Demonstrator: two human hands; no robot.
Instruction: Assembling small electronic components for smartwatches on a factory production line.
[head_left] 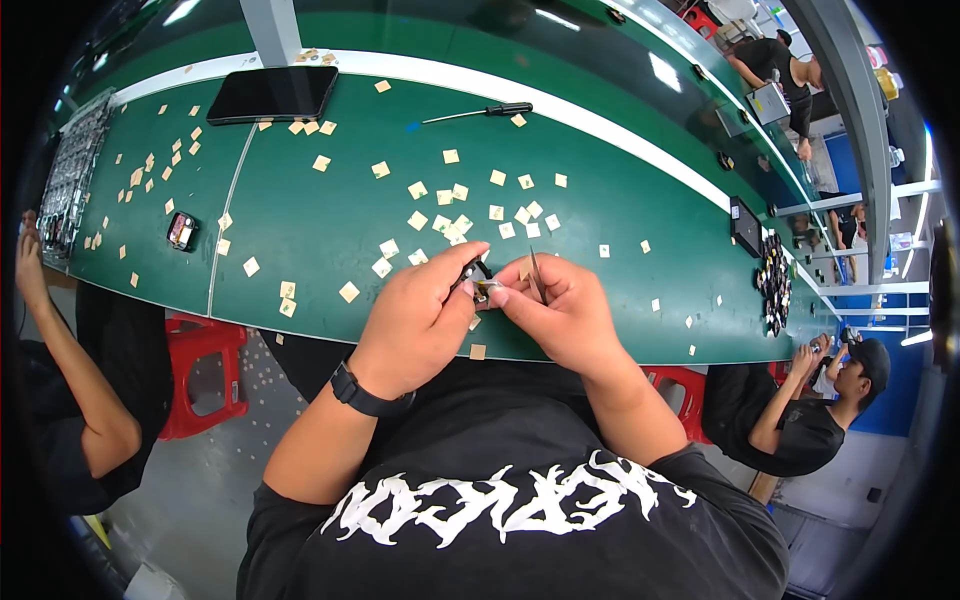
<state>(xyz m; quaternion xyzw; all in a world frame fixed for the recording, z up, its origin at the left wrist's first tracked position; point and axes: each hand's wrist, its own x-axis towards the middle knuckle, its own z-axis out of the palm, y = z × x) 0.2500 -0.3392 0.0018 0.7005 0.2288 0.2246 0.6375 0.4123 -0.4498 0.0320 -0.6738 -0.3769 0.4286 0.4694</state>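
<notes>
At the near edge of the green table, my left hand point(412, 318) is closed round a small black electronic device point(482, 271), with its thumb and fingers pinching it. My right hand point(562, 312) is closed too, with metal tweezers point(537, 274) gripped in it, their points upward. Its thumb and index finger press at the device's right side, where a small pale and yellowish part shows. Most of the device is hidden by my fingers. Small square beige pieces point(461, 223) lie scattered just beyond my hands.
On the green table point(330, 230) lie a black flat-screen device point(272, 95), a screwdriver point(478, 113) and another small black device point(182, 231). A heap of dark parts point(773, 284) and a black box point(745, 227) stand at the right. Co-workers sit on both sides.
</notes>
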